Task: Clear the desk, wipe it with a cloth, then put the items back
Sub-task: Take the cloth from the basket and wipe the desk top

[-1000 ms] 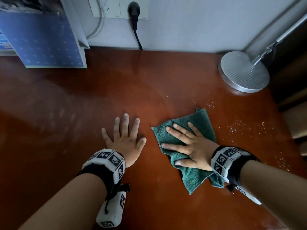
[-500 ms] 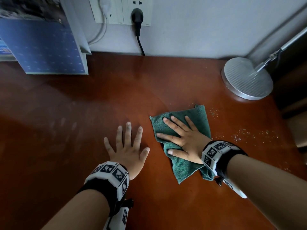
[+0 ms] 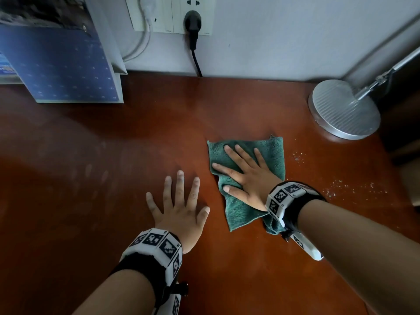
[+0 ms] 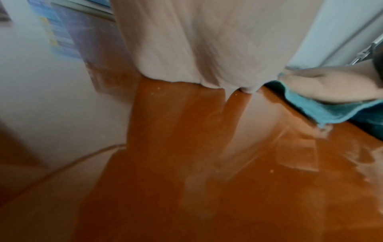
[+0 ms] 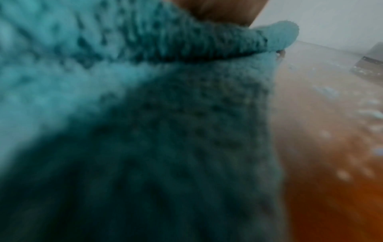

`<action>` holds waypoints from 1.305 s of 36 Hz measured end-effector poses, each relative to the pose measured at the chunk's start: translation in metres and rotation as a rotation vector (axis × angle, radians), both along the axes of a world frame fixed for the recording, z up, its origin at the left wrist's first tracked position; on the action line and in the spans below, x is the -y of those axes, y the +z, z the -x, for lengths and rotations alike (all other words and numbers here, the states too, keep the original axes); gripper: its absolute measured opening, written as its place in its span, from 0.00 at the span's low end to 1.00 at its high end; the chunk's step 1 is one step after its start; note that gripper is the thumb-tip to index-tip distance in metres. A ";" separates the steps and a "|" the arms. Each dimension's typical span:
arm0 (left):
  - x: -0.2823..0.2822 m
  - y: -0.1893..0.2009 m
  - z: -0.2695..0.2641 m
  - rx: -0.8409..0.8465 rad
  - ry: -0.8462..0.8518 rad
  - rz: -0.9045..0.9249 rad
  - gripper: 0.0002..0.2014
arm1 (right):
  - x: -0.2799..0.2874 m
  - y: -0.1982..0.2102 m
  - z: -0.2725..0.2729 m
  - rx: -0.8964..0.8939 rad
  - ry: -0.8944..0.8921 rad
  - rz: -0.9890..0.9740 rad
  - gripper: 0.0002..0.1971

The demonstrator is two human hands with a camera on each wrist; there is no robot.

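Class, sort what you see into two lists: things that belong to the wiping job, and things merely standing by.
Job: green cloth under the flat right hand; desk; white specks; left hand, flat on the desk.

Standing by: lamp base; blue calendar; black plug.

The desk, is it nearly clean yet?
About halfway. Done: the glossy red-brown wooden desk is bare around the hands. Now: the right hand presses the folded green terry cloth flat; the left hand rests beside it. Left: white specks near the round silver lamp base, then returning items.
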State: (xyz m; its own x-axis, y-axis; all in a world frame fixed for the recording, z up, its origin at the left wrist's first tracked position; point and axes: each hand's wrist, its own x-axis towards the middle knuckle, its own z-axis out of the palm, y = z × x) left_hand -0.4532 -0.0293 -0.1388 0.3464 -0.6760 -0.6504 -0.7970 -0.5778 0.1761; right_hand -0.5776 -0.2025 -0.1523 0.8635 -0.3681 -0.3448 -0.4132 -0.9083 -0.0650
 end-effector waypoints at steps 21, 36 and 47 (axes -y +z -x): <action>-0.005 -0.003 0.002 -0.013 0.014 0.067 0.33 | 0.026 -0.006 -0.042 0.060 -0.407 -0.038 0.29; -0.003 -0.002 0.002 -0.009 0.018 0.062 0.34 | 0.039 -0.008 -0.042 0.064 -0.586 -0.010 0.32; -0.004 -0.002 0.002 -0.006 0.028 0.066 0.34 | 0.043 -0.002 -0.022 0.020 -0.712 -0.043 0.32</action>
